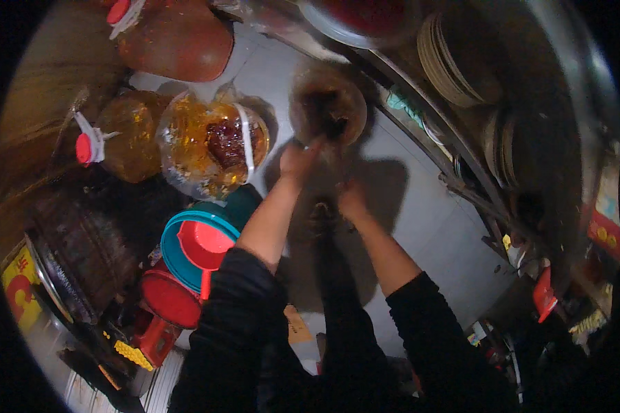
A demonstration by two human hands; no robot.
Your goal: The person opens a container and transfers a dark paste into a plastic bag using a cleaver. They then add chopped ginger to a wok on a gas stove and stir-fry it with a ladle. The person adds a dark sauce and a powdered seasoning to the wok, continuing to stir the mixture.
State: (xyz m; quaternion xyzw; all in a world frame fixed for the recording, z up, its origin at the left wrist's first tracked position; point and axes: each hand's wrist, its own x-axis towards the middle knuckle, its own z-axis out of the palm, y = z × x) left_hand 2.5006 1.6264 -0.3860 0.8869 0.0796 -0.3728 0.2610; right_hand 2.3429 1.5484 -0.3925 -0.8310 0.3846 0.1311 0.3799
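Note:
On the grey floor before me stands a round translucent container (360,106) with dark contents. My left hand (298,161) reaches to its near side, fingers at or just above the rim; blur hides whether they grip it. My right hand (352,200) is lower and to the right, fingers curled towards the container. Whatever it may hold is too dark to make out. Left of the container is a large clear plastic jar (186,149) with amber liquid, a dark red mass inside and a white band. My shoe (320,212) shows between my forearms.
Plastic jugs with red caps, one amber (129,137) and one reddish (178,46), stand at the left. A teal bucket (173,258) holds a red dipper (194,250), near a red plastic item (170,299). A rack on the right carries stacked plates (447,67).

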